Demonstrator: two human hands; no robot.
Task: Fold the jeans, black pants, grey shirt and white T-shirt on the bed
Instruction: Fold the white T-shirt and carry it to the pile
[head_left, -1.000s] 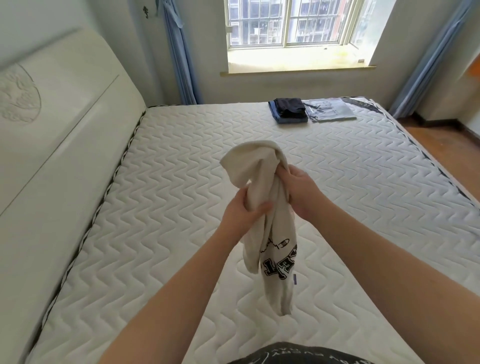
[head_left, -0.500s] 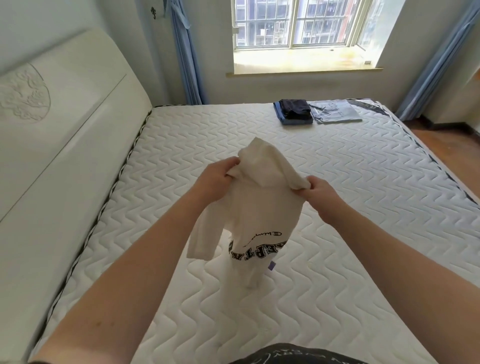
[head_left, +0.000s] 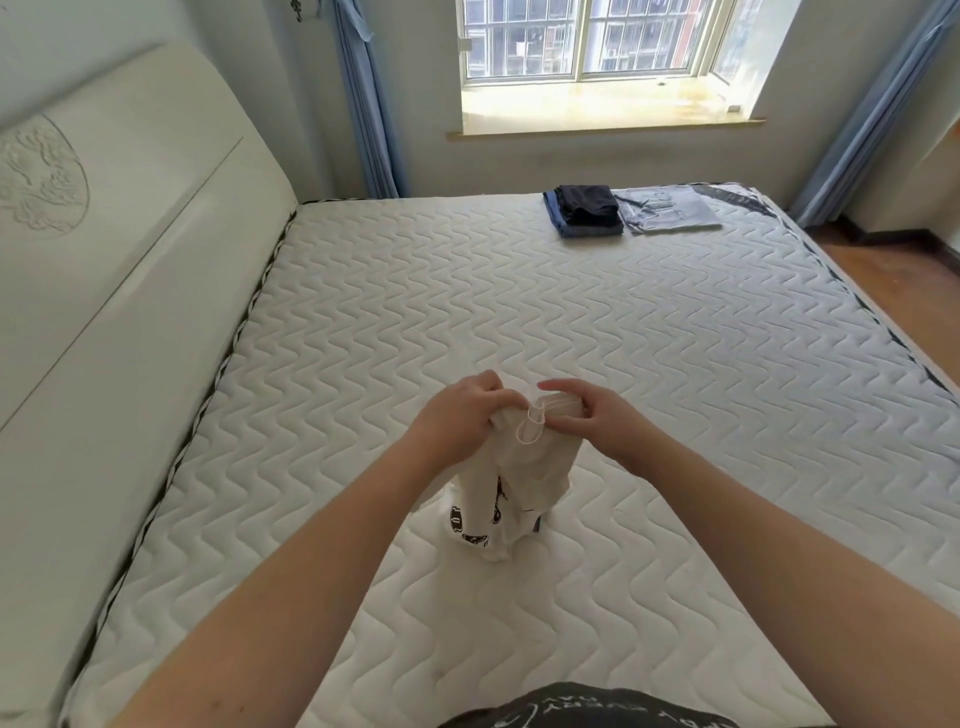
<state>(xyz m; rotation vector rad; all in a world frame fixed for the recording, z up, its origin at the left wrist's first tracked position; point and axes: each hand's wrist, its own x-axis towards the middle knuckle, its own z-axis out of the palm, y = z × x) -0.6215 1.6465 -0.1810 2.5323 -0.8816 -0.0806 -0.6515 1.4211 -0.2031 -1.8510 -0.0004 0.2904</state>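
Note:
The white T-shirt (head_left: 519, 478) with black print hangs bunched over the middle of the bed (head_left: 571, 322), its lower end touching the mattress. My left hand (head_left: 462, 415) grips its top from the left and my right hand (head_left: 587, 415) pinches the collar area from the right, close together. At the far side lie the folded black pants (head_left: 586, 201) stacked on the folded jeans (head_left: 587, 229), with the folded grey shirt (head_left: 667, 209) beside them on the right.
A white headboard (head_left: 119, 270) runs along the left of the bed. Behind the bed are a window sill (head_left: 602, 117) and blue curtains (head_left: 369, 98). Wooden floor (head_left: 893, 280) shows beyond the right edge of the mattress.
My hands spread the T-shirt apart, then came together again and dropped lower. The shirt now hangs bunched with its bottom resting on the mattress.

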